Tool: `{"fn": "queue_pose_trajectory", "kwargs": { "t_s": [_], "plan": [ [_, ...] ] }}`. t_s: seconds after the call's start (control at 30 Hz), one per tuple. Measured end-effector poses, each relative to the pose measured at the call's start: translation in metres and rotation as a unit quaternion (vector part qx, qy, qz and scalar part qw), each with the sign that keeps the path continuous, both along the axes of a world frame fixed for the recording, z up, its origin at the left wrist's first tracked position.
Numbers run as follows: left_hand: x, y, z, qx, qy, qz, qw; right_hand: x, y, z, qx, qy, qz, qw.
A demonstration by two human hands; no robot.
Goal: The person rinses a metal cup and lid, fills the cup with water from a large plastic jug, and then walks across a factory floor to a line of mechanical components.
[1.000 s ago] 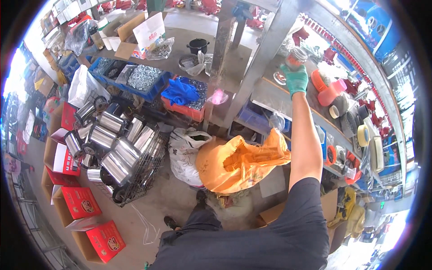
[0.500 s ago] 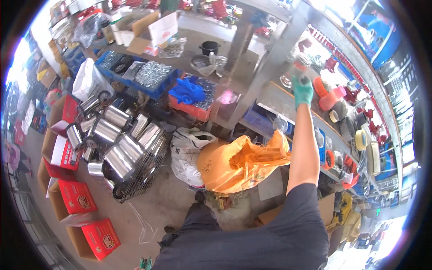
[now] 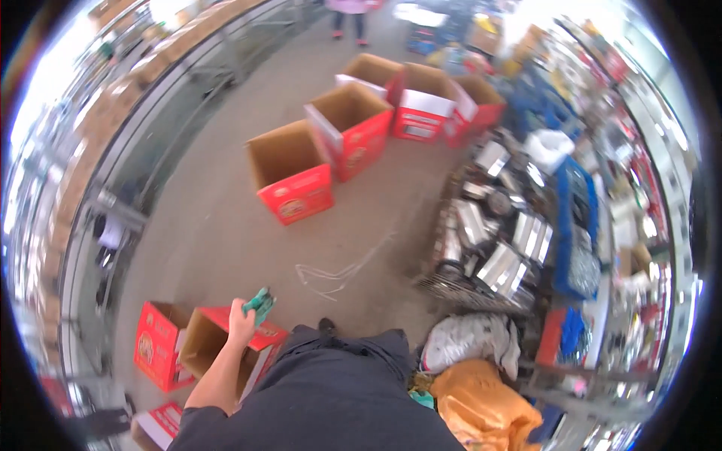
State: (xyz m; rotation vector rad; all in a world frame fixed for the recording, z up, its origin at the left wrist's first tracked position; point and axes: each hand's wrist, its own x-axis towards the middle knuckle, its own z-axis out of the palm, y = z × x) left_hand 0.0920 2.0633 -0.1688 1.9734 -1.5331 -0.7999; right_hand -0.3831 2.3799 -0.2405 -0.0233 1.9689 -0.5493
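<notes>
Beside an open red carton (image 3: 204, 340), the left hand (image 3: 241, 319) shows green at its fingers

Through the head camera, I see the left forearm extended across the carton, with the hand by the upper edge of it. Around the fingers is a green glove-like piece (image 3: 261, 302), crumpled and knobbly, with bare skin behind it. The fingers seem drawn together, but blur keeps me from telling whether they wear the piece or clamp it. Nor can I tell whether the hand touches the carton, which has a plain brown inside and red printed outer walls.

A second red carton (image 3: 156, 342) stands just to its left. Low on the wearer's right I catch a teal-green patch, apparently the gloved right hand (image 3: 423, 400), too hidden for me to tell how its fingers stand.

Farther ahead, I have five more open red cartons (image 3: 299, 194) grouped on the concrete floor (image 3: 218, 248). On my right, a wire basket (image 3: 481, 298) is heaped with polished metal cylinders (image 3: 500, 267), and near it sit a white sack (image 3: 466, 342) and an orange sack (image 3: 485, 402).
</notes>
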Motion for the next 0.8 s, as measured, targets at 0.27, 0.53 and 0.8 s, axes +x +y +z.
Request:
{"fn": "queue_pose_trajectory", "kwargs": {
  "t_s": [0.27,0.53,0.8],
  "plan": [
    [0.133,-0.074,0.043,-0.082,-0.001,0.111,0.991,-0.044,-0.239,-0.05,-0.045,-0.097,0.1,0.989],
    [0.242,-0.151,0.105,-0.114,0.089,0.259,0.955,-0.031,-0.542,-0.162,0.005,0.081,0.487,0.869],
    [0.356,-0.265,0.179,-0.05,0.101,0.353,0.929,0.359,-0.883,-0.067,-0.235,0.084,0.611,0.751]
  ]
}}
